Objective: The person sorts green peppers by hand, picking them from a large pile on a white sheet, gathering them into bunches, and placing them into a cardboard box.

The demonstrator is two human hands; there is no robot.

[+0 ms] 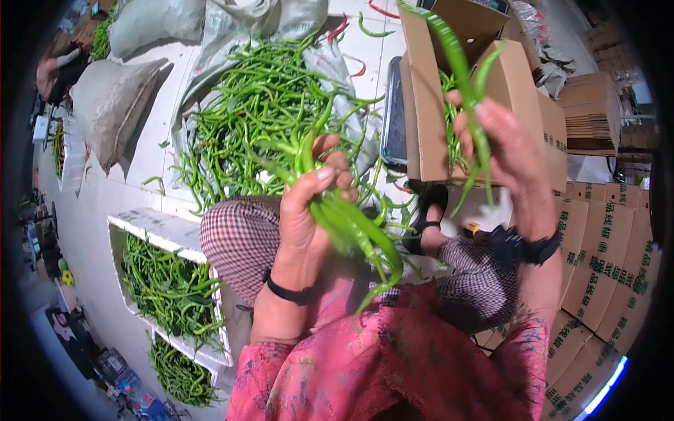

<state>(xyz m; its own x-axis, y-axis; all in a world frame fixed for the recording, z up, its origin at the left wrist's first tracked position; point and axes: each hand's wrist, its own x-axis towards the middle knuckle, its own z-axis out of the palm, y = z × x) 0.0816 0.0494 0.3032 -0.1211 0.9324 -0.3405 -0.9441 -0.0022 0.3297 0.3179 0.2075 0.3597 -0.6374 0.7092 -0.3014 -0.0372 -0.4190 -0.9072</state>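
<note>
My left hand [312, 189] is closed around a bunch of long green chili peppers [354, 224], their ends sticking out above and below the fist. Raised at the right, my right hand [509, 144] grips a few more green chilies [456, 52] between thumb and fingers, in front of an open cardboard box [428, 133]. Some green chilies [451, 119] show inside that box, partly hidden by its flap and my hand. Beyond my left hand, a large heap of green chilies [239, 112] lies on a spread plastic sack [298, 28].
A white foam box [165, 228] full of green chilies stands at my left, with more chilies [179, 372] below it. Stuffed sacks [109, 105] lie at the upper left. Flattened printed cartons [597, 259] are stacked at the right. A dark tray [395, 116] sits beside the cardboard box.
</note>
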